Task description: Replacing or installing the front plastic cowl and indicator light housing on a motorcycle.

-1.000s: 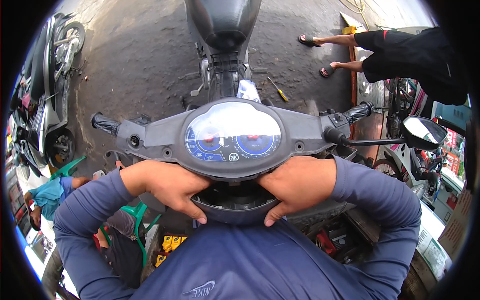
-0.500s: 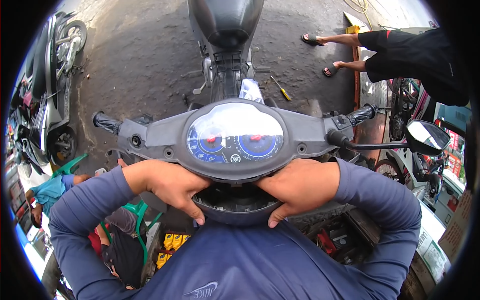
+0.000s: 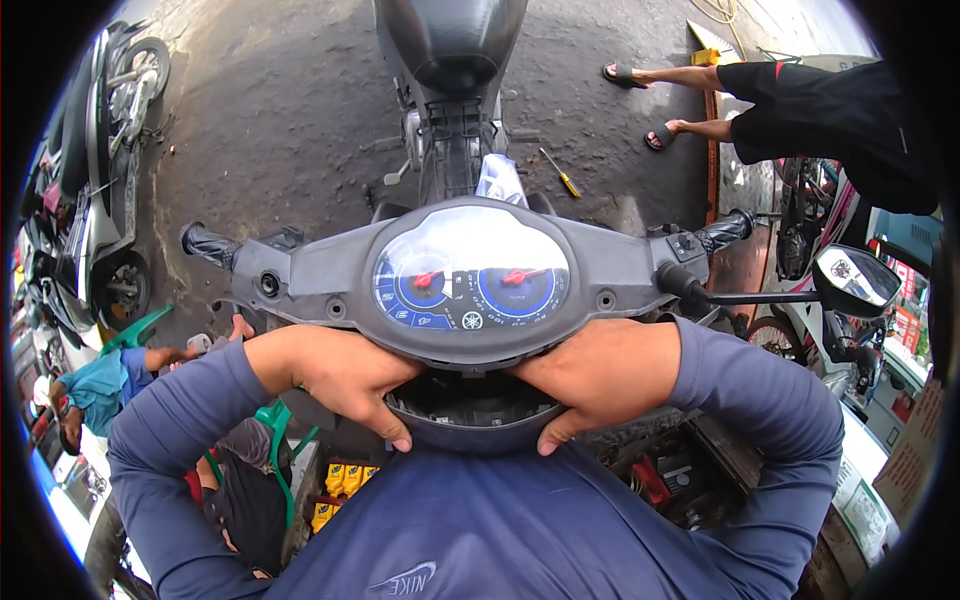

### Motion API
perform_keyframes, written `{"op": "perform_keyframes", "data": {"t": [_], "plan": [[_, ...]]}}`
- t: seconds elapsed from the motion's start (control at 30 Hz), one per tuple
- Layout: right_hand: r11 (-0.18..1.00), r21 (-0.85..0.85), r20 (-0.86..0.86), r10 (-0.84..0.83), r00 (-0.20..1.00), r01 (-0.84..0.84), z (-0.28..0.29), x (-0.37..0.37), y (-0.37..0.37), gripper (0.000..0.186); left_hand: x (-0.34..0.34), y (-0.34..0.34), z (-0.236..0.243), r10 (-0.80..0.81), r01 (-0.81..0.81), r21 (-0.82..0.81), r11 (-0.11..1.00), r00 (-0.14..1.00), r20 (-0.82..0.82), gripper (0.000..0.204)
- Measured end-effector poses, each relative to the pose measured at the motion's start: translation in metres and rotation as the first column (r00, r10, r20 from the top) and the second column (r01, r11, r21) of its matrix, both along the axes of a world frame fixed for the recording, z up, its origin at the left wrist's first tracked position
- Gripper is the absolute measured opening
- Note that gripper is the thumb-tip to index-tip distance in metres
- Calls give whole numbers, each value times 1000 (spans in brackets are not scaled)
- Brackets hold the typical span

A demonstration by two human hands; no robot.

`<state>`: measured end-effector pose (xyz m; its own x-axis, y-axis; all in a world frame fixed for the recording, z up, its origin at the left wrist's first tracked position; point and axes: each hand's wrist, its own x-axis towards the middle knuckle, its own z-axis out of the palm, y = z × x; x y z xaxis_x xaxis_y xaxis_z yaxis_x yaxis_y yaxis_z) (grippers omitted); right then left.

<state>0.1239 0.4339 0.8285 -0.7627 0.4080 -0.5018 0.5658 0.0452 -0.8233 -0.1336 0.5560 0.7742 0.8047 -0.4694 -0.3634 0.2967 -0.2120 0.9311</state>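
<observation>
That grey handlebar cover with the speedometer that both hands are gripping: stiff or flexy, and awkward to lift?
The handlebar cover looks like moulded plastic, so probably stiff but light. It is wide, and the left hand and right hand grip only its near edge, so it may twist. The glossy gauge lens likely scratches easily.

Both forearms in blue sleeves come from the sides and bend inward, and the left hand [image 3: 345, 375] and right hand [image 3: 600, 372] face each other, fingers curled under, thumbs pointing down.
</observation>
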Motion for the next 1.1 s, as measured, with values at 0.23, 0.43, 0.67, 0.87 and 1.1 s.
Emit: {"op": "perform_keyframes", "data": {"t": [0.23,0.43,0.67,0.87,1.1], "plan": [[999,-41,9,23,1000,-23,-1,0,1,86,10,6,16,-26,5,-88,996,971,-237,68],[999,30,-25,26,999,-26,-1,0,1,87,5,-2,15,89,-124,-193,973,980,-179,76],[998,58,-62,9,998,-6,-2,1,1,87,9,4,13,-17,-55,-227,972,953,-302,82],[1000,19,-43,16,999,-15,-1,2,-1,88,1,-11,8,148,-252,-403,880,951,-272,89],[996,-66,18,59,998,-58,-3,1,0,84,0,-5,3,67,-179,-364,914,952,-299,89]]}}
